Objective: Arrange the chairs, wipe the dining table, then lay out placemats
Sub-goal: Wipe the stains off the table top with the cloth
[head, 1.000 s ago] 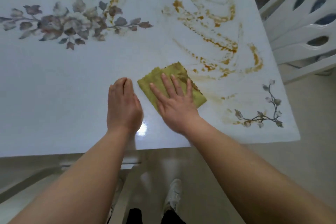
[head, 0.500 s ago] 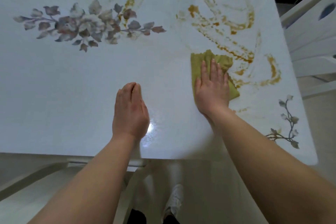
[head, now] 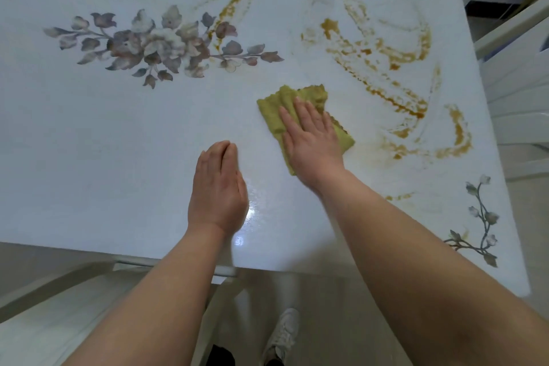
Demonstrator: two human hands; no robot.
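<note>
1. Head view, right hand [head: 312, 140]: palm down, fingers straight and close together, pressing flat on the olive-green, scallop-edged microfibre cloth [head: 273, 110]. Nothing is gripped. The hand is released and loads the cloth by pressure alone.
2. Olive-green cloth: lies folded on the glossy white dining table [head: 89, 157]. Its uncovered part shows from 10 to 1 o'clock of the fingertips, with a corner at 3 o'clock of the palm.
3. Handling (judged): the cloth looks light, soft and limp, and is likely to bunch if pushed from one edge. The best hold is a flat palm over its middle, or a pinch at the far 12 o'clock corner to refold it. The tabletop looks slick, so the cloth should glide and firm downward pressure is needed.
4. Left hand [head: 218, 187]: at 8 o'clock of the right hand, flat on bare tabletop with fingers straight and together. It holds nothing and apparently braces the body.
5. Orange-brown smeared stains [head: 395, 104]: arcs from 12 to 3 o'clock of the cloth, some near it and some well beyond. Wiping is judged to be partway done.
6. Surroundings: a grey-mauve printed flower spray [head: 160, 44] lies at 10 o'clock. A white wooden chair [head: 520, 83] stands at 3 o'clock, past the table edge. A white shoe [head: 282, 333] is at 6 o'clock.
</note>
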